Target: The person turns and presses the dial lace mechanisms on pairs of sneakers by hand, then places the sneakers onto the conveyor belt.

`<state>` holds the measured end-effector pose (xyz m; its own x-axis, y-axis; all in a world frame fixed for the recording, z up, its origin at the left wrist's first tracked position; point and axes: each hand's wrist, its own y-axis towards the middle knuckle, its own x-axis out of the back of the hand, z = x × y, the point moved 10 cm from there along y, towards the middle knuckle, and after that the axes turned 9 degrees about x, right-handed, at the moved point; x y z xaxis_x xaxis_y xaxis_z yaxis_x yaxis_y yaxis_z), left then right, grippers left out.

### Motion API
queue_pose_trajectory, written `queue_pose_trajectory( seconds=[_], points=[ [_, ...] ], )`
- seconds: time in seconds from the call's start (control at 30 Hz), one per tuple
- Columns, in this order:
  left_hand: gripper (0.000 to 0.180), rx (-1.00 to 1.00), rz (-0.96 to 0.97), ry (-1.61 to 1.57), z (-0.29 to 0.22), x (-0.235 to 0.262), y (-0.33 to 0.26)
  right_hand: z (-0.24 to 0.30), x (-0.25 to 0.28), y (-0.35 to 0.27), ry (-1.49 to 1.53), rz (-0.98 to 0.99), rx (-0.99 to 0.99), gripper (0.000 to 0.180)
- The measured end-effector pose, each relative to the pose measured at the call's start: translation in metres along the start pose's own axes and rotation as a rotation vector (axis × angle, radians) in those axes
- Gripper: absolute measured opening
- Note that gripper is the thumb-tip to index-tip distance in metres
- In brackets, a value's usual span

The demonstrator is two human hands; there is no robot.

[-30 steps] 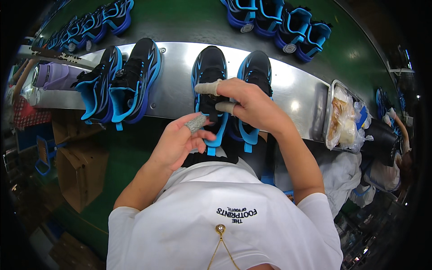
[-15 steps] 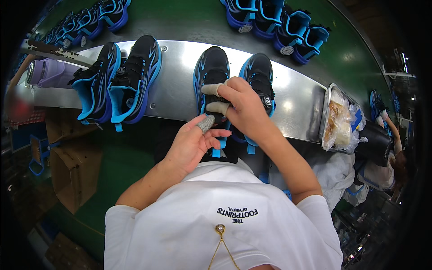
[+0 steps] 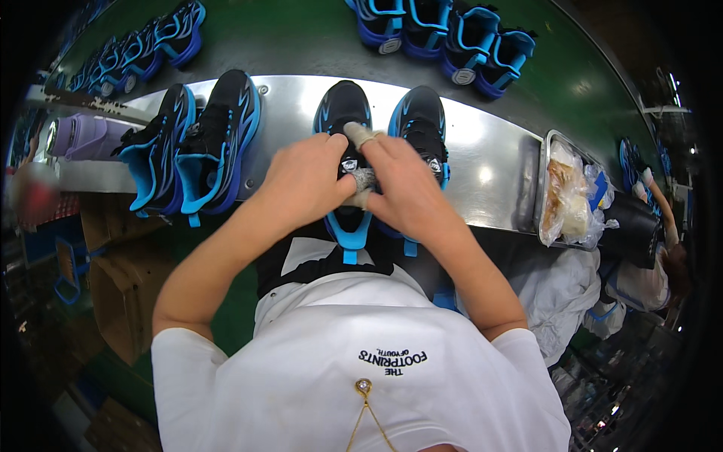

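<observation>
A black and blue sneaker (image 3: 343, 105) stands toe away from me on the metal ledge, with a round dial on its tongue. My left hand (image 3: 305, 177) grips its upper from the left, fingers bent. From the right, my right hand (image 3: 407, 184) closes over the same upper, with pale covers on its thumb and a finger. A grey cover shows where the two hands meet. Both hands hide much of the shoe's middle, but its blue heel loop is visible. Its mate, another sneaker (image 3: 418, 109), stands just to the right, partly behind my right hand.
Another sneaker pair (image 3: 232, 105) stands left on the ledge (image 3: 482, 151), beside a purple bottle (image 3: 83, 135). A metal tray (image 3: 544, 188) holds plastic bags at right. More sneakers (image 3: 471, 38) line the green surface beyond. Cardboard boxes (image 3: 124, 294) sit low left; another person's arm (image 3: 663, 203) shows far right.
My left hand has moved up and forward from the shoe's heel opening onto its upper. My right hand has dropped slightly lower, and the view has shifted a little.
</observation>
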<state>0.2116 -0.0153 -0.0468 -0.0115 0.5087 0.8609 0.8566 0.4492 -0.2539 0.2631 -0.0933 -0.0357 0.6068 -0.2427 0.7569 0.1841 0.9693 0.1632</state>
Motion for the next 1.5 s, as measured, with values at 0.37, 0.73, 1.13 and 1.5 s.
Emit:
queue_pose_trajectory(
  seconds=[0.37,0.73,1.13,1.5],
  points=[
    [0.027,-0.109,0.072,0.065,-0.013,-0.007,0.023,-0.003,-0.004,-0.001,-0.068,-0.093,-0.018,0.059],
    [0.029,0.051,-0.164,-0.633,0.035,-0.001,-0.044,0.002,0.010,0.010,0.335,-0.026,0.014,0.045],
    [0.027,0.468,0.215,-1.649,0.043,-0.065,-0.072,0.026,-0.006,-0.006,-0.148,-0.237,0.188,0.033],
    [0.025,-0.050,0.049,-0.612,-0.018,-0.017,-0.082,-0.025,0.098,-0.034,0.138,-0.440,-0.072,0.026]
  ],
)
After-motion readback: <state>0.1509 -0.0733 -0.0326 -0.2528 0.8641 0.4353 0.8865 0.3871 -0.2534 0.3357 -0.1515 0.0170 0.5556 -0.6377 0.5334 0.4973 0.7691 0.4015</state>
